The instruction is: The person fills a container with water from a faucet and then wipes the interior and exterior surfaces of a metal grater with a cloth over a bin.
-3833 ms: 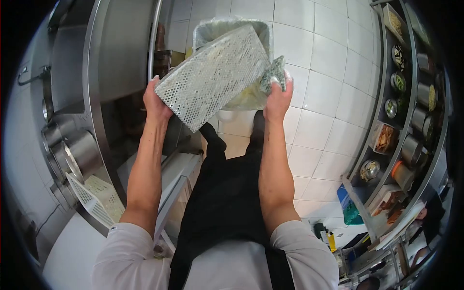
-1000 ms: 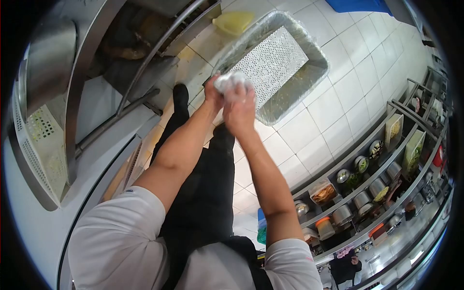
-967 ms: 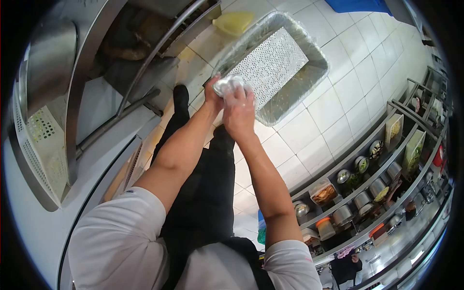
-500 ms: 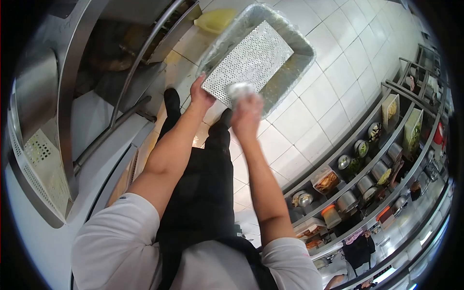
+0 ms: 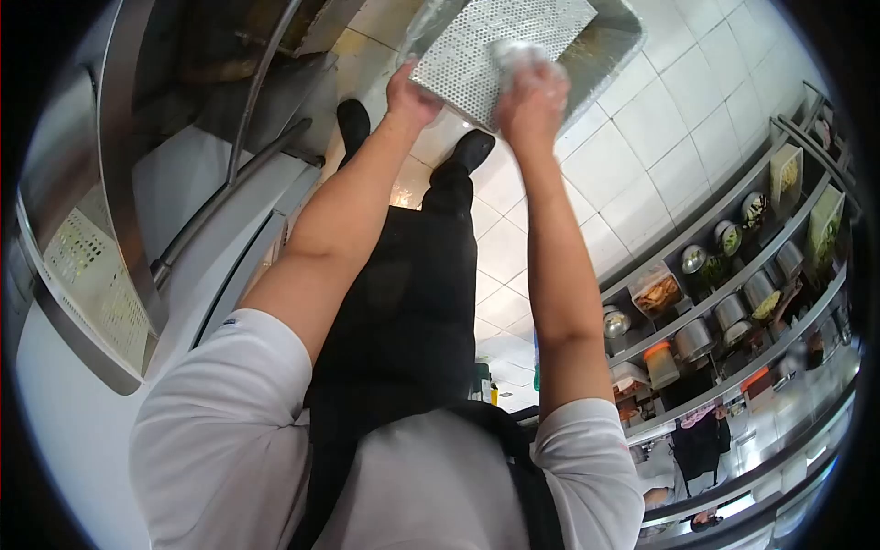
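Note:
A perforated metal sheet point(image 5: 477, 46) is tilted over a plastic-lined bin point(image 5: 628, 41) at the top of the view. My left hand point(image 5: 414, 94) grips its near left corner, fingers closed round the edge. With my right hand point(image 5: 533, 103), I press a whitish crumpled wad point(image 5: 516, 53) against the sheet's upper face near its right side. The wad is smeared by motion, so whether it is cloth or a scouring pad cannot be made out. Below the sheet lies part of the bin's inside.
Oven-like steel equipment with a rail point(image 5: 249, 101) stands at left, beside a pale perforated basket point(image 5: 96, 275). Pale floor tiles point(image 5: 632, 151) run to shelves point(image 5: 715, 247) at right, with metal pots and food containers. A person point(image 5: 701, 449) appears at lower right.
The camera view has shifted, so the sheet and bin sit higher in the picture. My right hand has slid the wad farther up the sheet; my left hand keeps its corner grip.

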### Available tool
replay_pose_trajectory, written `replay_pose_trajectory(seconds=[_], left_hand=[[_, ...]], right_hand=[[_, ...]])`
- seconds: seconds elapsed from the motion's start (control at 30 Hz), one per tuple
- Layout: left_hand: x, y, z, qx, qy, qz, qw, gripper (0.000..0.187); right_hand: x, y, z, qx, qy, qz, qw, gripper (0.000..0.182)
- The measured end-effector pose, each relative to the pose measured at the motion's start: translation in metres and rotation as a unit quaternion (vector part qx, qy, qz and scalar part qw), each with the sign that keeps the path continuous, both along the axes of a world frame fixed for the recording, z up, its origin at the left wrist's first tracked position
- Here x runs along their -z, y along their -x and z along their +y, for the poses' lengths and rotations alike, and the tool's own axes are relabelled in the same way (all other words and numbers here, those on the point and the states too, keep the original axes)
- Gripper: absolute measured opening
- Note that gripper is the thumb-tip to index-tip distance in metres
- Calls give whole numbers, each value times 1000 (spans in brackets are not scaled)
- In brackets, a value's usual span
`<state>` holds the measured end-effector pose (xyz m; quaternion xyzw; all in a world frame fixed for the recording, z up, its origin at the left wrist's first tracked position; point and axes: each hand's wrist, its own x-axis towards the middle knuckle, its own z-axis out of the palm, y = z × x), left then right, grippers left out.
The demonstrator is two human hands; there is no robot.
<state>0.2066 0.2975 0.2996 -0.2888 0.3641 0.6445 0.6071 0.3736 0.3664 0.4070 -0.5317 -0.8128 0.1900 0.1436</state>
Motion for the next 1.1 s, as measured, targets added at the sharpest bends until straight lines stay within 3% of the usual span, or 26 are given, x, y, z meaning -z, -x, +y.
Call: replay_pose_trajectory(seconds=[0.07, 0.1, 0.13, 0.23, 0.27, 0.37, 0.43, 0.53, 0.57, 0.63, 0.67, 0.8, 0.9, 1.0, 1.1], left_hand=[[33, 5, -7, 2, -2, -18, 1000, 48], [17, 3, 0, 0, -4, -9, 1000, 49], [-6, -2, 3, -5, -11, 2, 1000, 51], [-9, 4, -3, 22, -58, -11, 998, 49], [-17, 5, -2, 44, -71, -17, 996, 49], [-10, 5, -5, 64, -36, -7, 997, 47], [-9, 5, -8, 65, -31, -1, 997, 46], [-18, 4, -6, 67, -38, -14, 997, 43], [-19, 1, -6, 60, -40, -14, 997, 44], [-15, 1, -5, 49, -48, -10, 998, 47], [-22, 1, -6, 46, -49, -16, 998, 44], [-6, -1, -8, 43, -64, -17, 997, 36], [-19, -2, -6, 36, -19, -10, 999, 36], [-17, -2, -5, 38, -27, -10, 999, 36], [-4, -3, -10, 38, -45, -28, 998, 35]], right_hand=[[18, -7, 7, 38, -47, -24, 998, 43], [29, -7, 14, 61, -81, -31, 994, 44], [26, 5, -6, 60, -53, -11, 997, 48], [-17, 36, -54, -22, -11, 56, 998, 44], [-28, 34, -54, -44, 57, 43, 997, 46], [9, 15, 3, 6, -22, -53, 998, 46], [34, 1, 73, 77, -72, -54, 993, 46], [7, 20, 111, 73, -26, -23, 997, 46], [30, 28, 102, 22, -58, -16, 998, 45], [9, 54, 65, -3, -36, 33, 999, 43], [11, 54, 64, -28, -79, 37, 996, 40], [34, 38, 136, 28, -148, 29, 988, 34], [10, 48, 130, -20, -74, 10, 997, 40], [16, 50, 95, -52, -67, 39, 996, 35], [20, 42, 143, -27, -88, 33, 995, 34]])
